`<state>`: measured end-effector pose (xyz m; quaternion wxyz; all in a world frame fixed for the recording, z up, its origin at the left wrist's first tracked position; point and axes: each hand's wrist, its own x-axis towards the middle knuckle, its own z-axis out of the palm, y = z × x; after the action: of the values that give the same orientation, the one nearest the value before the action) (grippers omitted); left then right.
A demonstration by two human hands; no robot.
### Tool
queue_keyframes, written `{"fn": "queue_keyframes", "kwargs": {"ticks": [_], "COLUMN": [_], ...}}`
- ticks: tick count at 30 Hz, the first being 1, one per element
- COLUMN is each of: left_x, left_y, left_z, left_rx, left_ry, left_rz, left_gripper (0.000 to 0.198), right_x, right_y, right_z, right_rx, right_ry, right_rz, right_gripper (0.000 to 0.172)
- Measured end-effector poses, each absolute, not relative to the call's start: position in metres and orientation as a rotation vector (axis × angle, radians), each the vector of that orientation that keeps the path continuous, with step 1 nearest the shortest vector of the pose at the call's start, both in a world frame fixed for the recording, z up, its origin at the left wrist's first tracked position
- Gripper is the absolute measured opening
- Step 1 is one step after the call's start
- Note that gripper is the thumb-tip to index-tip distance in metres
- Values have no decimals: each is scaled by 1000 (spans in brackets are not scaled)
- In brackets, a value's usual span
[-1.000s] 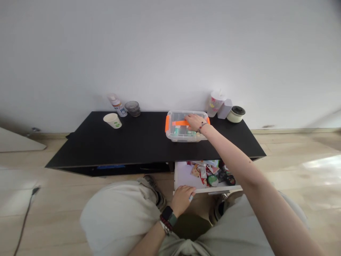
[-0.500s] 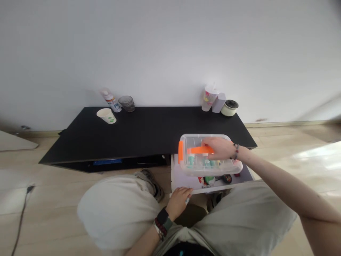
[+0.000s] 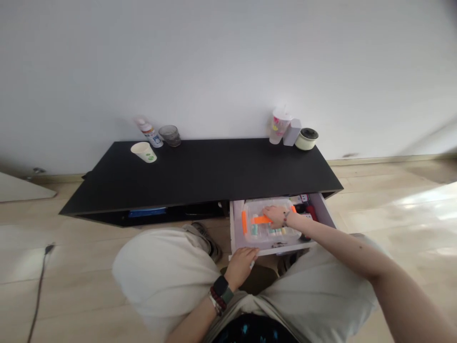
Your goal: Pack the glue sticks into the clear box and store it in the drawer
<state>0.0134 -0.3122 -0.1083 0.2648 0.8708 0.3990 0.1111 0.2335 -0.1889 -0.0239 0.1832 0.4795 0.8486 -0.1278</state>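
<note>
A clear plastic storage box (image 3: 255,208) with orange clips and an orange handle lies inside the pulled-out drawer (image 3: 246,249). Small bottles with teal labels show through its lid. My right hand (image 3: 276,216) is closed around the orange handle on top. At the drawer's front edge rests my left hand (image 3: 241,265), its fingers laid over the rim. Beside the box, on the right, are a red item (image 3: 312,212) and other small things, partly covered by my right forearm.
The drawer belongs to a low black cabinet (image 3: 207,171) against a wall. On top stand a paper cup (image 3: 144,152), a spray can (image 3: 152,134), a grey glass (image 3: 170,136), a lidded plastic cup (image 3: 279,126), a grey box (image 3: 292,132) and a cream pot (image 3: 306,139). A cable (image 3: 39,295) lies on the floor.
My right hand has lowered the storage box into the drawer and moved it slightly left. More of the drawer's right side shows now. My left hand has stayed on the drawer's front edge.
</note>
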Motion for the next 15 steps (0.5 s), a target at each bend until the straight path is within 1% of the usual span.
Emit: {"fn": "queue_keyframes", "kwargs": {"ticks": [4,8,15], "left_x": [14,14,14], "left_y": [-313,-312,-312], "left_z": [-108,-106,-105], "left_rx": [2359,2330,2316], "left_ry": [1073,1075,1070], "left_rz": [279,233,212], "left_gripper": [32,33,33], "right_x": [215,202,193], "right_y": [-184,-184,-191], "right_z": [-57,-76,-82], "right_rx": [1287,1247,1203], "right_ry": [2381,2349,2348], "right_rz": [-425,-466,-471], "right_gripper": [43,50,48]}}
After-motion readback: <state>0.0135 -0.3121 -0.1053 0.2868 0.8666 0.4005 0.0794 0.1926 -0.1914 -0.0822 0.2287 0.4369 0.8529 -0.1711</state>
